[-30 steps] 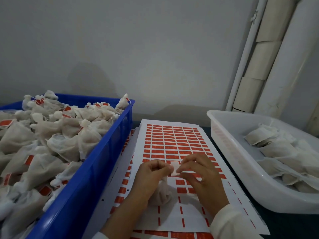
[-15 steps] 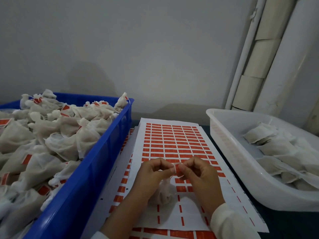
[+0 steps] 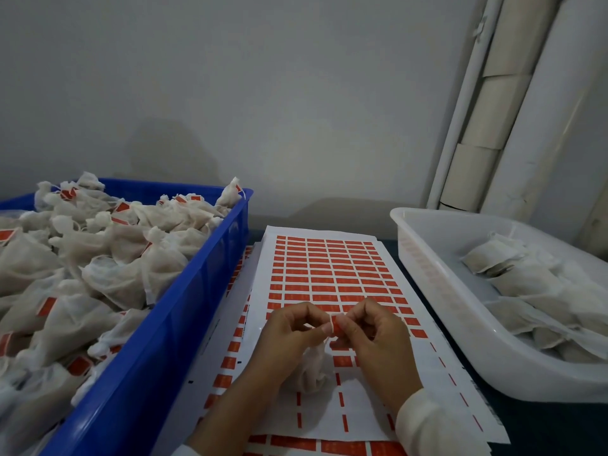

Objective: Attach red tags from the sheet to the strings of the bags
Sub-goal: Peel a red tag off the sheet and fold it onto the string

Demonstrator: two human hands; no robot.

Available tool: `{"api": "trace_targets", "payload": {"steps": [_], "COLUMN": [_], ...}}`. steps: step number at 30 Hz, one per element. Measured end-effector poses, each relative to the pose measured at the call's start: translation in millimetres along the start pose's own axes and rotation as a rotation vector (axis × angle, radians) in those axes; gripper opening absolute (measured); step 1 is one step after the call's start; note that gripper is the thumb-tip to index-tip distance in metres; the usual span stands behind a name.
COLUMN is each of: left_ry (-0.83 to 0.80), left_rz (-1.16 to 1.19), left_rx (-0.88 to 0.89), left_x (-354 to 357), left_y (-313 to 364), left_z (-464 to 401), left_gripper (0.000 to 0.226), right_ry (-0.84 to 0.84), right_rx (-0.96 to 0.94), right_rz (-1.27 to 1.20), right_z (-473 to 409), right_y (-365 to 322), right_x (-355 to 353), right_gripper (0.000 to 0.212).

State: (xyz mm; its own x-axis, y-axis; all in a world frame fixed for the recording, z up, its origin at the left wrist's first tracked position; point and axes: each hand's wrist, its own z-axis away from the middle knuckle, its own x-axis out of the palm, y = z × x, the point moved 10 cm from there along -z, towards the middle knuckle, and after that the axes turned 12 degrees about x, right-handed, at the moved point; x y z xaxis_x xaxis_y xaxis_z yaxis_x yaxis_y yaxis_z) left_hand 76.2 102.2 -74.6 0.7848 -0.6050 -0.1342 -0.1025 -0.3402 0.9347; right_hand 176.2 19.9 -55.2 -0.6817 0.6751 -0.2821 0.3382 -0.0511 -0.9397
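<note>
Pinched together on one red tag point(image 3: 334, 327) by thumb and forefinger of both the left hand point(image 3: 289, 337) and the right hand point(image 3: 375, 340), likely to fold it over the string, too thin to make out. Knuckles raised, wrists low, above the near half of the sheet point(image 3: 329, 278). Bag point(image 3: 312, 370) dangling just beneath. Tagged bags heaped in the blue crate point(image 3: 184, 311) left; plain ones in the white tub point(image 3: 437, 291) right.

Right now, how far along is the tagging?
Done: the blue crate is heaped with tagged bags. In hand: the left hand and right hand pinch a red tag above one bag. Left: untagged bags in the white tray; the tag sheet is mostly full.
</note>
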Motion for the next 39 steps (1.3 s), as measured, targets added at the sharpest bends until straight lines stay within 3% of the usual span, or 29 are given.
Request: {"api": "trace_targets", "payload": {"steps": [7,12,18,22,28,39], "left_ry": [-0.015,0.009,0.073,0.115,0.08,0.031], "left_rz": [0.081,-0.065,-0.088,-0.065,-0.073,-0.097], "left_rx": [-0.011,0.027,0.021,0.004,-0.017,-0.036], "left_x": [4.7,2.8,-1.2,-8.1,-5.9,-5.3], "left_y": [-0.1,-4.5,-10.5,-13.2,-17.0,-19.9], "left_z": [1.7,0.6,-0.4,-1.8,-2.6,-2.1], "left_gripper": [0.014,0.009,0.014,0.016,0.009,0.008], "right_ry": [0.004,0.015,0.109,0.096,-0.076,-0.112], "right_rx": [0.009,0.009,-0.045,0.01,0.114,0.094], "right_rz": [-0.021,0.05,0.439,0.508,0.112,-0.055], "right_z": [-1.6,-2.8,0.5,-0.8,-6.9,-9.6], "right_y": [1.7,4.1,1.0,5.0,20.9,28.5], "right_x": [-2.7,-1.7,1.5,7.0,14.1,20.2], "right_gripper": [0.012,0.013,0.019,0.052,0.023,0.022]}}
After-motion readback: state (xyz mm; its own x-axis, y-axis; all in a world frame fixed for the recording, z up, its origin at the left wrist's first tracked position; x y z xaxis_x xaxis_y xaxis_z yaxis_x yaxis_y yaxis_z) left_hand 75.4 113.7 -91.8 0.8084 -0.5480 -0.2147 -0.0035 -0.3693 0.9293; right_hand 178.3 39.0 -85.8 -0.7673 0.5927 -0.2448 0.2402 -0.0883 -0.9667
